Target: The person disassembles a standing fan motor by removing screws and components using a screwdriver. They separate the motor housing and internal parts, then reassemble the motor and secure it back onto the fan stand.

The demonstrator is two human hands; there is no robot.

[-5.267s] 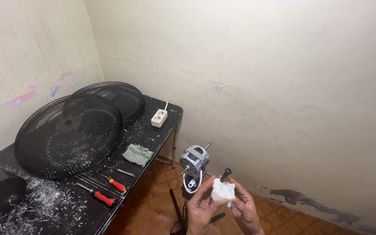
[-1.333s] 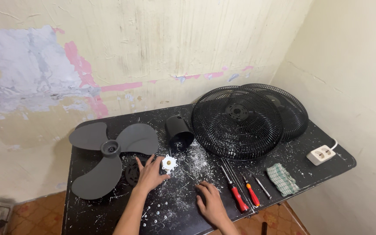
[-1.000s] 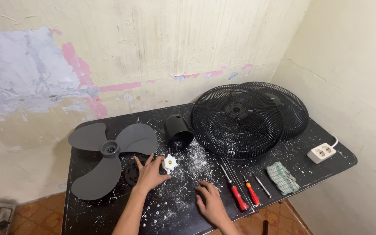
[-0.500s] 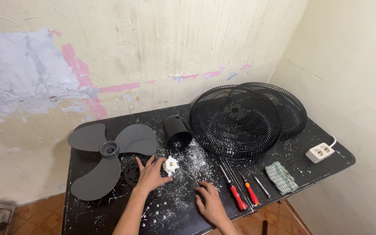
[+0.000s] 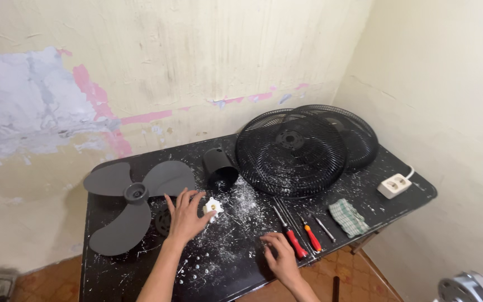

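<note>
My left hand (image 5: 184, 217) lies flat on the black table (image 5: 236, 263) with its fingers spread. Its fingertips are beside a small white toothed plastic piece (image 5: 213, 208), which rests on the table. A round black part (image 5: 163, 222) sits just left of that hand. My right hand (image 5: 279, 258) rests near the front edge, empty, with its fingertips next to a red-handled screwdriver (image 5: 294, 242). White crumbs cover the tabletop between the hands.
A grey three-blade fan propeller (image 5: 129, 201) lies at the left and a black cylinder (image 5: 220, 168) behind the white piece. Two black fan grilles (image 5: 292, 151) overlap at the back right. An orange screwdriver (image 5: 311, 237), a checked cloth (image 5: 347, 217), a white power strip (image 5: 395, 185) and a fan motor (image 5: 470, 288) are at the right.
Five seconds ago both hands held the white piece over the floor by the fan motor. It now lies on the table. Over the last second the hands have barely moved.
</note>
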